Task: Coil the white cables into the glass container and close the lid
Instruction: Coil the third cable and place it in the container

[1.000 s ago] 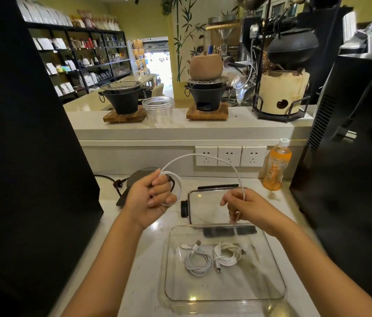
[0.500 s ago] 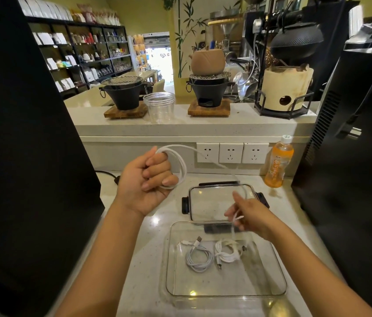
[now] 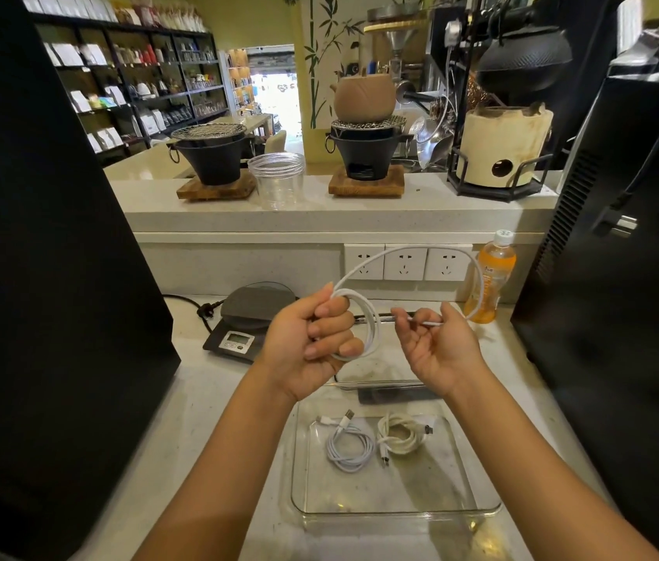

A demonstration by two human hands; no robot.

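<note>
From the head camera, both bare arms reach forward over a pale stone worktop (image 3: 206, 402). The left hand (image 3: 311, 342) is raised above the far edge of the glass container (image 3: 481, 508), its grip closed: fingers curled round several loops of a white cable (image 3: 372, 330), the coil hanging off the knuckles toward the right. From the top of that coil the free length of the cable arcs up in front of the wall sockets (image 3: 404, 262), swings past the orange drink bottle (image 3: 490, 277) and comes back down to the right hand (image 3: 441, 346). That hand's palm is turned up, and its grip is a light pinch, thumb and fingertips holding the cable near its end, the other fingers loosely bent.

The glass container sits on the worktop below the hands, close to the near edge, uncovered. Inside it, toward its far side, lie two coiled cables side by side and just apart: a white one (image 3: 350, 447) on the left with its plugs pointing up-left, and a creamier, looser bundle (image 3: 400, 437) on the right. The lid (image 3: 396, 394) lies flat just behind the container, largely hidden by the right wrist.

A digital scale (image 3: 250, 317) stands on the worktop left of the hands, near a black appliance (image 3: 44, 277). A clear plastic cup (image 3: 277, 178) stands on the raised ledge behind.
</note>
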